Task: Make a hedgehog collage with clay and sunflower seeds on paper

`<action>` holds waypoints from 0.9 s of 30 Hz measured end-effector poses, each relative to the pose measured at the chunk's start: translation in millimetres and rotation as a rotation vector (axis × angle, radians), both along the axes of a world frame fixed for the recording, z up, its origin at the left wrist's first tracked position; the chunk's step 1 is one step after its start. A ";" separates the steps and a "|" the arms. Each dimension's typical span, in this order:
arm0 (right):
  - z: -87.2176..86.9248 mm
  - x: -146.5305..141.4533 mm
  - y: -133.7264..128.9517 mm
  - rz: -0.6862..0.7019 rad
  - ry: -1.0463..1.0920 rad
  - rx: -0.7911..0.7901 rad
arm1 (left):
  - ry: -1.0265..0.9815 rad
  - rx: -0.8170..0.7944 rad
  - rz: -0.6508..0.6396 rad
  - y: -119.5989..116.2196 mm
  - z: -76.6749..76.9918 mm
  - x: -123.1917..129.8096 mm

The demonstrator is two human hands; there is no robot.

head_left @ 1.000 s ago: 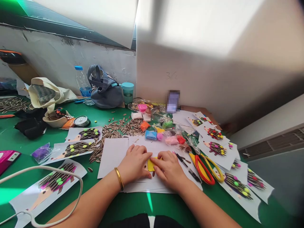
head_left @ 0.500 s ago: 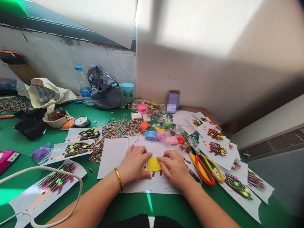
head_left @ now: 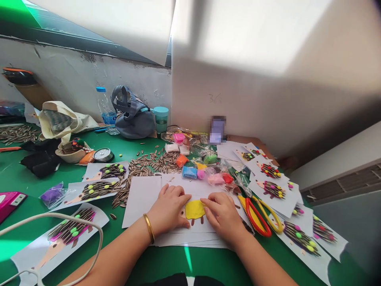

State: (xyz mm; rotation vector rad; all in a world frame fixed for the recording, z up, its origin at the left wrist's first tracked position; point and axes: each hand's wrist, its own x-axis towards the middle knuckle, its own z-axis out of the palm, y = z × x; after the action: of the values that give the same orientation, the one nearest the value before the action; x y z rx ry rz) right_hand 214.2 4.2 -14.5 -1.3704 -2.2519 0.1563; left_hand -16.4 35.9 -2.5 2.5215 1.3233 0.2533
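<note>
On a white sheet of paper (head_left: 166,240) lies a flat yellow clay patch (head_left: 194,209), rounded and filling the body of a hedgehog picture. Two small brown feet (head_left: 197,221) stick out below it, and a dark eye shows at its left. My left hand (head_left: 171,206) rests on the sheet with fingers apart, thumb and index finger near the patch's left side. At the right edge of the patch is my right hand (head_left: 223,214), its index fingertip touching the clay, the thumb a little apart and the other fingers bent. The hedgehog's face is mostly hidden under my left hand.
Sunflower seeds (head_left: 145,163) lie scattered behind the paper, beside bagged coloured clay (head_left: 189,172). Red-and-yellow scissors (head_left: 258,217) sit close to my right hand. Finished hedgehog pictures (head_left: 300,236) line both sides. A white cable (head_left: 99,242) loops over the left front.
My right hand has shifted slightly right, uncovering more of the yellow patch's right edge. The left hand stays nearly in place. The whole view has tilted slightly.
</note>
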 end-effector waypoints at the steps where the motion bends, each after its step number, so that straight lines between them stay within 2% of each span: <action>1: 0.7 -1.0 -0.6 0.002 -0.008 -0.006 | 0.000 -0.001 0.000 -0.1 -0.2 -0.1; 10: -0.7 -7.8 -1.5 0.007 -0.026 -0.076 | 0.019 0.000 -0.002 -0.3 6.0 1.9; 14: -1.0 -12.1 -2.6 0.033 -0.021 -0.056 | 0.013 0.010 -0.010 -0.5 4.0 1.1; 19: -0.6 -21.9 -2.7 0.037 -0.094 -0.105 | 0.005 0.024 -0.021 -0.9 0.0 0.4; 27: -1.9 -8.8 -1.5 0.013 -0.029 -0.044 | 0.023 0.015 -0.010 -0.2 3.8 1.6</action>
State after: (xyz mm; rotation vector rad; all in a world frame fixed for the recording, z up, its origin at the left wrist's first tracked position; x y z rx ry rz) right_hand 205.4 2.7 -16.4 -1.3895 -2.2941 0.1924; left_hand -14.8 35.8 1.3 2.5498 1.3223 0.2329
